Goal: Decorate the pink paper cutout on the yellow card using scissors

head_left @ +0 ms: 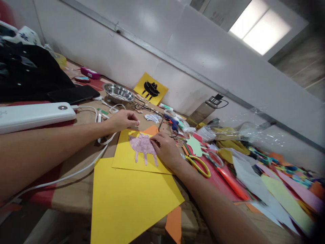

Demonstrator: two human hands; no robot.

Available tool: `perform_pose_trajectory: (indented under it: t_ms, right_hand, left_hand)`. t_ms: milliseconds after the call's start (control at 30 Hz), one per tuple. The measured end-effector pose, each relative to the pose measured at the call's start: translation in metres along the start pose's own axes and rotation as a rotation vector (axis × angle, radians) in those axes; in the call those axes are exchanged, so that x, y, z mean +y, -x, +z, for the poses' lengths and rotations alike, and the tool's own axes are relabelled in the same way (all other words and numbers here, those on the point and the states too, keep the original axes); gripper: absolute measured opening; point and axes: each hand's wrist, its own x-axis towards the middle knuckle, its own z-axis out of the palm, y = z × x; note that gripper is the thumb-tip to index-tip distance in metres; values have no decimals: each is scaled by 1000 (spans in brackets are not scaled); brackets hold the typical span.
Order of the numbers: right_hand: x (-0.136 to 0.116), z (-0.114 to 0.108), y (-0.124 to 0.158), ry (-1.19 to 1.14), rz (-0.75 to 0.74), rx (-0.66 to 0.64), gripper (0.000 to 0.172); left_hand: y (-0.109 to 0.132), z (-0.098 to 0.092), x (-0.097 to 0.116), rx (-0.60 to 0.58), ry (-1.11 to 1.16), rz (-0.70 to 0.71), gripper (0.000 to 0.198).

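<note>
A lilac paper cutout [142,145] with long strips hanging from a rounded body lies on a yellow sheet [124,159]. Small pearl-like beads [144,136] sit along its top edge. My right hand [166,149] rests at the cutout's upper right, fingers bent and tips together on it; whatever they pinch is hidden. Above the sheet's top edge, my left hand [123,121] is closed in a pinch, with a tiny pale spot at the fingertips too small to name. Under the first sheet lies a larger yellow sheet [132,200], jutting over the table's front edge.
Behind my left hand stands a metal bowl [118,93]. A white power bank [38,115] and its cable [76,179] lie left. To the right are yellow-handled scissors [200,166], a red cutter [232,183], a blue glue gun [174,123], a bottle [205,110] and paper scraps [279,193].
</note>
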Motion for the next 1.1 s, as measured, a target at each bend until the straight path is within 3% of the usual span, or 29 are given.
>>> perform_pose_trajectory:
  t_ms: [233, 367, 500, 767, 967, 1100]
  right_hand:
    - [-1, -9, 1, -111, 37, -91, 22]
    - [7, -8, 1, -254, 188, -105, 24]
    - [9, -5, 4, -389, 363, -20, 29]
    - [-6, -20, 4, -325, 226, 209, 25]
    - [-32, -22, -11, -354, 196, 187, 22]
    - [-39, -12, -19, -396, 174, 193, 18]
  left_hand:
    - [-1, 0, -1, -5, -5, 7, 21]
    - [0, 0, -1, -6, 0, 3, 20]
    - [0, 0, -1, -3, -15, 2, 22]
    - [3, 1, 8, -33, -110, 103, 23]
    - [13, 9, 26, -101, -117, 196, 21]
    - [14, 15, 25, -52, -52, 233, 18]
